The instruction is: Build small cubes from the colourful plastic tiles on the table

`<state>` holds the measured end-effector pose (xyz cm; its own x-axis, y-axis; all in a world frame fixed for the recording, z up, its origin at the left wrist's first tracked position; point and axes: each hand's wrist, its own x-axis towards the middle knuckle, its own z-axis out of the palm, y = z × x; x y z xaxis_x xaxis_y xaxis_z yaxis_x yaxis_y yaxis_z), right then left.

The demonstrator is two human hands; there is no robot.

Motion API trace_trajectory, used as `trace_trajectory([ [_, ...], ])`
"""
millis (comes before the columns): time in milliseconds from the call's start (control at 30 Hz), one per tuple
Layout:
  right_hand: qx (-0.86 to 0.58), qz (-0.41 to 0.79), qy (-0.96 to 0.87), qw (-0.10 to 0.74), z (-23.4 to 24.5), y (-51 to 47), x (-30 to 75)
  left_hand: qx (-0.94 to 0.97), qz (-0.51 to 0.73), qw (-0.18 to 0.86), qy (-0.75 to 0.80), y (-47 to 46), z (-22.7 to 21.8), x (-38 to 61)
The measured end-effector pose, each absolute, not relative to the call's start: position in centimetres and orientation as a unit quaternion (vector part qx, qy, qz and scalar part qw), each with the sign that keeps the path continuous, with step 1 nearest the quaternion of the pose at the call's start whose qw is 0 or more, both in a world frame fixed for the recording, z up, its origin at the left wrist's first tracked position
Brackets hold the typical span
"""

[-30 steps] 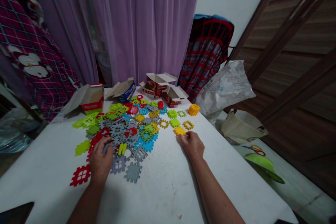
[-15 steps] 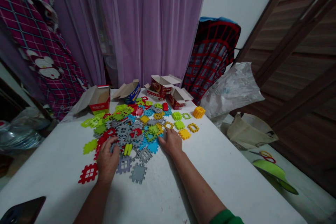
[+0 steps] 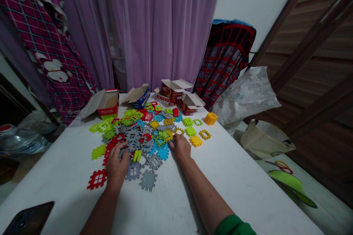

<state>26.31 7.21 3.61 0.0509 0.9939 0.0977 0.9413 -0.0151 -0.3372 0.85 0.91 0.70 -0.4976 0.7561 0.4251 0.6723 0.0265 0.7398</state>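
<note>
A heap of flat plastic interlocking tiles with notched edges, in grey, red, green, blue and yellow, is spread over the white table [image 3: 237, 187]. At the heap's left front, my left hand [image 3: 118, 163] is open, with fingers bent and thumb apart beside grey tiles. Two short light-green bars [image 3: 137, 155] lie just right of it. A red window tile [image 3: 97, 179] is to its left. My right hand [image 3: 181, 148] rests at the heap's right edge, thumb and fingers apart, by a yellow ring tile [image 3: 179, 131] and a blue tile [image 3: 163, 153]. Its fingertips are partly hidden.
Stacked orange-yellow tiles [image 3: 211, 118], a yellow tile [image 3: 196, 140] and green tiles [image 3: 190, 131] are at the right. Along the back stand opened boxes, one red [image 3: 109, 111], one blue [image 3: 143, 99] and others dark red [image 3: 187, 107]. A phone [image 3: 29, 218] lies front left.
The view has shifted slightly, so everything appears a little to the right. Both hands remain at about the same spots on the heap, with only slight finger movement.
</note>
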Motion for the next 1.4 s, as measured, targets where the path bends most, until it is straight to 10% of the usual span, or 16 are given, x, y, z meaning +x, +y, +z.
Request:
trace_trajectory([
  [1400, -0.721, 0.011, -0.675, 0.156, 2.3, -0.3, 30.9, 0.495, 0.495, 0.047, 0.712, 0.9, 0.8, 1.0],
])
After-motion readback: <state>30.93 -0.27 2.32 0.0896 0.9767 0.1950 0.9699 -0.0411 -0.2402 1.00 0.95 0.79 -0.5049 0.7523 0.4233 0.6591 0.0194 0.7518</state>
